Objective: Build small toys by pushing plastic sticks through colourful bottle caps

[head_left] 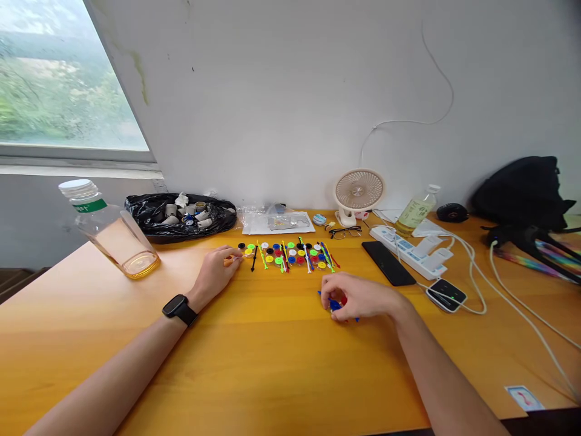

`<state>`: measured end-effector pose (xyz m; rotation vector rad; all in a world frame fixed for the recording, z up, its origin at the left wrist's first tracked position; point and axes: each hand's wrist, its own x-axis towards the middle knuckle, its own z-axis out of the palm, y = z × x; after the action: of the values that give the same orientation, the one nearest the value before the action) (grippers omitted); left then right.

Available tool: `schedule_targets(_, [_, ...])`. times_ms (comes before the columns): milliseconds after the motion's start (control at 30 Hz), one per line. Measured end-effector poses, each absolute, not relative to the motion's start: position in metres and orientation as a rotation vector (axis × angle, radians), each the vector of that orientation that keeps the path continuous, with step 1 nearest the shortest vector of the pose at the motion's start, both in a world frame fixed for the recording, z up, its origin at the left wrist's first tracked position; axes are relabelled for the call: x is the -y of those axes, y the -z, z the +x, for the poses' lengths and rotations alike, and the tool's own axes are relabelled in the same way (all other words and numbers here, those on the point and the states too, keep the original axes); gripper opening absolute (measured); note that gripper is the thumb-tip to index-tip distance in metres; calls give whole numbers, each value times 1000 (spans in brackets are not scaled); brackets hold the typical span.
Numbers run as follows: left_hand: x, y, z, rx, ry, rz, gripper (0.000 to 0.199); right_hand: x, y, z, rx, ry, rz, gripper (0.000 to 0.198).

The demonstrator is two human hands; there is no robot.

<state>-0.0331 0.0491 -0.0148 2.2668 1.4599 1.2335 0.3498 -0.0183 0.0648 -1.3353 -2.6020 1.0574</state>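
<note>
My left hand (pixel 216 271), with a black watch (pixel 180 309) on its wrist, rests at the left end of a row of small plastic pieces. Its thumb and fingers are pinched together; what they hold, if anything, is too small to name. The row has round discs (pixel 269 260) in several colours and thin toothed sticks, among them a black stick (pixel 255 258) and a yellow-green one (pixel 262 257). Nearer to me, my right hand (pixel 356 295) curls its fingers over a blue plastic piece (pixel 335 304) on the table. Something red shows under that hand, partly hidden.
On the left stand a large bottle (pixel 122 242) and a black plastic bag (pixel 136 209) with cardboard tubes. A fan (pixel 359 191), glasses (pixel 345 232) and a clear packet (pixel 288 221) lie behind. Rightward are a black phone (pixel 388 263), a power strip (pixel 403 251), cables and another bottle (pixel 415 212).
</note>
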Motion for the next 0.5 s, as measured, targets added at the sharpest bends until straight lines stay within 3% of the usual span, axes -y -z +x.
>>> schedule_targets(67, [-46,11,-32,-1479,-1310,2245,14,18,-70,349,2541,-1019,-1260,11])
schedule_targets(200, [-21,-4,-12,-1291,-1446,2226,12,21,-75,333,2270,-880,-1220,25])
schedule_targets(367, [24,-5,32,-826,-1073,2236,13,29,-62,305,2058,-1086,-1167,37])
schedule_targets(500, [34,7,48,-727,-953,2233,15,30,-41,291,2045,-1264,-1180,26])
